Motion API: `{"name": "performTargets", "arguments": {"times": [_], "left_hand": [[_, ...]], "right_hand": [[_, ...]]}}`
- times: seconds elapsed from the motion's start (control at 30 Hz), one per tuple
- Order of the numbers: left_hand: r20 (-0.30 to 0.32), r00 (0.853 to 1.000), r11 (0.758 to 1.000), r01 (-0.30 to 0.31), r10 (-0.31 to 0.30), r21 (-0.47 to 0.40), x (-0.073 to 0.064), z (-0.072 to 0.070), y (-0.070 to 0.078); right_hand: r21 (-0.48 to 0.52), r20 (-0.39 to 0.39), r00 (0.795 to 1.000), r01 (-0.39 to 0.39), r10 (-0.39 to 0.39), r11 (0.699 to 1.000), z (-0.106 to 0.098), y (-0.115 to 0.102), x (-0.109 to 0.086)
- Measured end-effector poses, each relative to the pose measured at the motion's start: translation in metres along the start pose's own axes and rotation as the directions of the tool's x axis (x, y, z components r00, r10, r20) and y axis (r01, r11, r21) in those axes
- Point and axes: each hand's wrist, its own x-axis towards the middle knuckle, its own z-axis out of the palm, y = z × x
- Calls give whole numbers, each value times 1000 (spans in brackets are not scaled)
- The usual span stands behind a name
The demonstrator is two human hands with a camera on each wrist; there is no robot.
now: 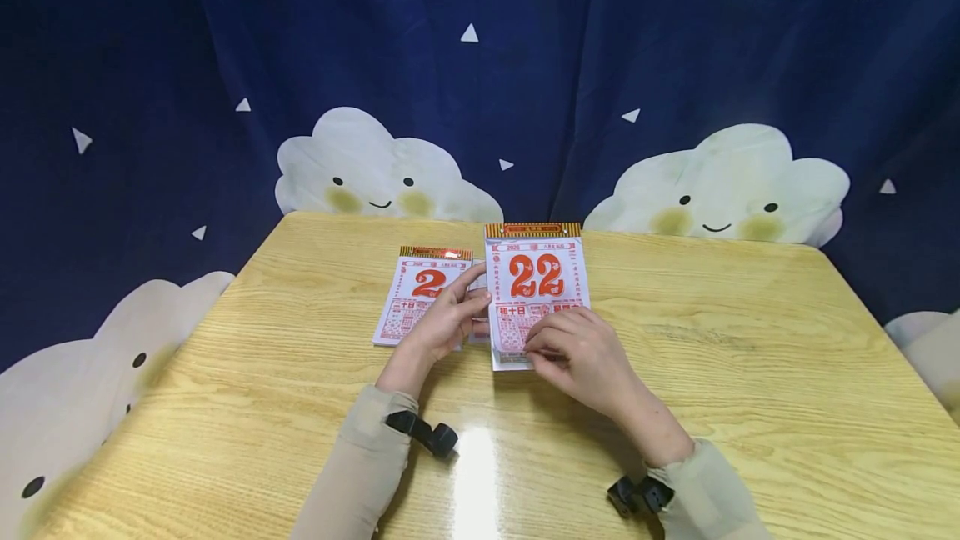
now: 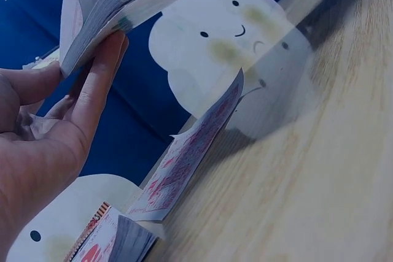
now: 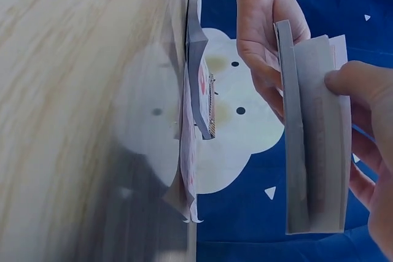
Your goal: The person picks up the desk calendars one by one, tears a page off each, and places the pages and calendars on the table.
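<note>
Because partly behind the right hand (image 1: 585,352), "22" calendar (image 1: 536,290) incomplete.

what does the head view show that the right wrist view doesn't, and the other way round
Only the head view: the held calendar's printed front with its large red 22, and the black straps at both wrists.

Only the right wrist view: that calendar's pages seen edge-on, parted into sections.

Both: the left hand and right hand at the held calendar, the other calendar on the table, and the blue backdrop with clouds.
</note>
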Motion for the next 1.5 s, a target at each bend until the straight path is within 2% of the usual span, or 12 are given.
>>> {"name": "performTargets", "arguments": {"times": [0.43, 0.67, 0.93, 1.17, 1.33, 1.5], "left_hand": [[29, 1000, 1000, 0, 0, 3, 0, -2, -1], [36, 999, 1000, 4, -3, -24, -2, -3, -1], [50, 999, 999, 8, -6, -49, -2, -4, 1], [84, 996, 997, 17, -10, -78, -4, -4, 4], [114, 993, 997, 13, -5, -72, -5, -3, 5], [132, 991, 998, 17, -9, -54, -5, -3, 6]], "right_hand": [[54, -98, 994, -48, 53, 997, -1, -1, 2], [74, -113, 987, -103, 111, 992, -4, -3, 3], [176, -162, 974, -130, 159, 976, -7, -7, 8], [244, -148, 970, -152, 192, 958, -11, -6, 11], [281, -111, 964, -202, 241, 938, -18, -6, 14], [256, -105, 956, -239, 273, 937, -24, -3, 19]]}}
